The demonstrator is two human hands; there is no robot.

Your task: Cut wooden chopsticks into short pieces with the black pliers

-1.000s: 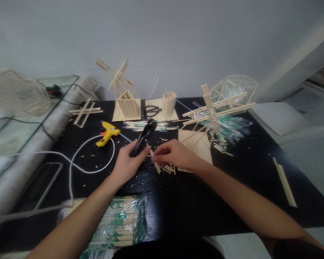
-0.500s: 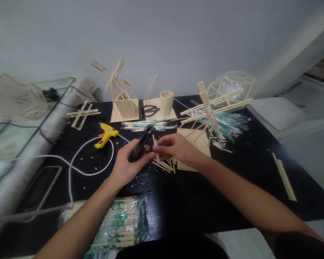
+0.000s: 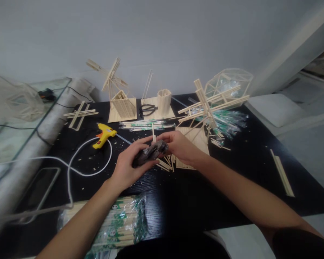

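My left hand (image 3: 129,163) is closed round a pair of black cutters (image 3: 150,153), tilted low over the black table (image 3: 232,194). My right hand (image 3: 179,145) pinches a short wooden stick (image 3: 153,132) and holds it upright right at the cutters' head. Under both hands lies a heap of cut stick pieces (image 3: 166,163), beside a flat panel of glued sticks (image 3: 194,138).
A yellow glue gun (image 3: 104,134) with a white cord (image 3: 78,158) lies to the left. Stick windmill models (image 3: 118,93) (image 3: 207,104) and black scissors (image 3: 147,109) stand at the back. Packs of wrapped chopsticks (image 3: 118,225) lie at the near edge, loose sticks (image 3: 282,172) to the right.
My right hand lifted a stick off the table and stood it upright. The left hand swung the cutters down from pointing up to lying across, against the stick.
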